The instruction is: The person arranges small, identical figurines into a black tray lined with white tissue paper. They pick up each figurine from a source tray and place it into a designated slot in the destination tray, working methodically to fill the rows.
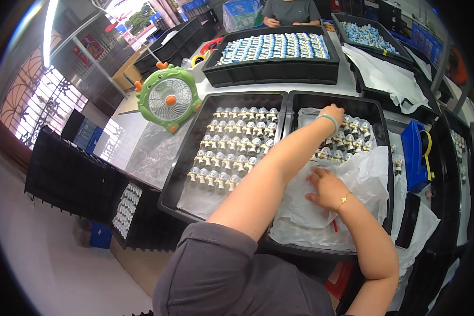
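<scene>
My left hand [332,115], with a pale green bangle at its wrist, reaches into the far part of the right black tray [378,110]. Its fingers curl down among small white-and-dark figurines [347,141]; what they pinch is hidden. Nearer to me, my right hand [327,190], wearing a thin gold bracelet, rests with fingers apart on crumpled white tissue paper [305,216]. That paper covers the near part of the tray and is folded back beside the figurines. In the left black tray [171,187], several rows of similar figurines [237,142] stand on a pale sheet.
A green fan [168,99] stands left of the trays. Behind them, a large black tray [279,73] holds blue-and-white pieces. A blue holder [416,158] and a dark phone-like slab [407,221] lie to the right. Across the table a person [292,11] sits.
</scene>
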`<state>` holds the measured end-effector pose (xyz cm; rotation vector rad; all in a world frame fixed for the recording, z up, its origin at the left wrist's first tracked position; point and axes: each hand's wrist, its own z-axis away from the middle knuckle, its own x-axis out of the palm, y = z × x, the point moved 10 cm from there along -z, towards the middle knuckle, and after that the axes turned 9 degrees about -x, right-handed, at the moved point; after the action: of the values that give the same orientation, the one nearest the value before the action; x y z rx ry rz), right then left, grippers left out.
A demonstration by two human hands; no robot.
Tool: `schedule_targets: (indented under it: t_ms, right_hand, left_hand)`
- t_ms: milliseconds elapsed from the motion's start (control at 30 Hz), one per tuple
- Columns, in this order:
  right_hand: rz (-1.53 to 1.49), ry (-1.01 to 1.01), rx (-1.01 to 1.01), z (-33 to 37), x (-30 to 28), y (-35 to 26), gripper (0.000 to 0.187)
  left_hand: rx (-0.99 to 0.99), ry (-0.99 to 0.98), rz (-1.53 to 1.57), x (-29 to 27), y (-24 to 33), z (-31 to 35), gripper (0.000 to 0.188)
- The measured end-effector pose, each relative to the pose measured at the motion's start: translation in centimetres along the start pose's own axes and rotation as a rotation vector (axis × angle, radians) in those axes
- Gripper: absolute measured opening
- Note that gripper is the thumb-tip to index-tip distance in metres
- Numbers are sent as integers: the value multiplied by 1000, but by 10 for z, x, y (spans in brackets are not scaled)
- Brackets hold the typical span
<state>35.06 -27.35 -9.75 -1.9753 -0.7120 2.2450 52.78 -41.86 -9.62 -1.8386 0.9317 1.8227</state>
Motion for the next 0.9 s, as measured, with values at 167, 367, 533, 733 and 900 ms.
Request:
schedule_targets:
  t_ms: [167,367,533,733,900]
  right_hand:
    - [-11,8,-35,-3,1,-3,50]
    - [-41,33,-54,0,-4,-6,51]
    - [-42,43,-63,0,-10,-12,50]
    - [-64,40,-65,0,-13,-10,47]
    - [-76,30,-53,1,-14,-13,48]
  left_hand:
    - [70,-69,697,-95,-24,69,23]
    - [-101,-683,1684,-123,-70,216,39]
    - [-98,-506,1613,-137,-108,273,73]
    - [194,-453,1884,-144,-106,286,84]
    - [264,-481,1851,-145,-92,296,82]
